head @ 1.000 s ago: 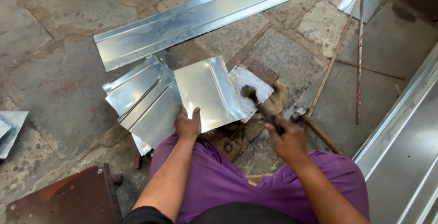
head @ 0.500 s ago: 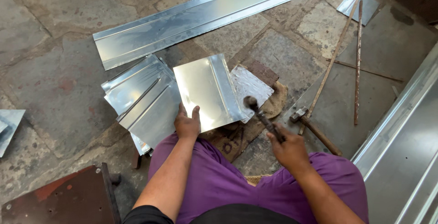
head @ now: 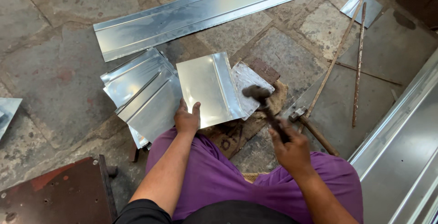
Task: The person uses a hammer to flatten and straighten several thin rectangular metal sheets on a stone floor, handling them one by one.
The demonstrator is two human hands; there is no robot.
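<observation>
Since the earlier frame the hammer [head: 267, 107] has dropped toward the sheet's folded edge, its blurred head now hanging just at 3 o'clock of the square metal sheet [head: 207, 89]. The right hand [head: 292, 148] has its grip clamped on the handle. The left hand [head: 187, 120] presses flat, fingers apart, on the sheet's 6 o'clock edge. Folded sheets [head: 141, 91] lie at 9 o'clock; a long strip [head: 191, 16] at 12 on the stone floor [head: 50, 68].
</observation>
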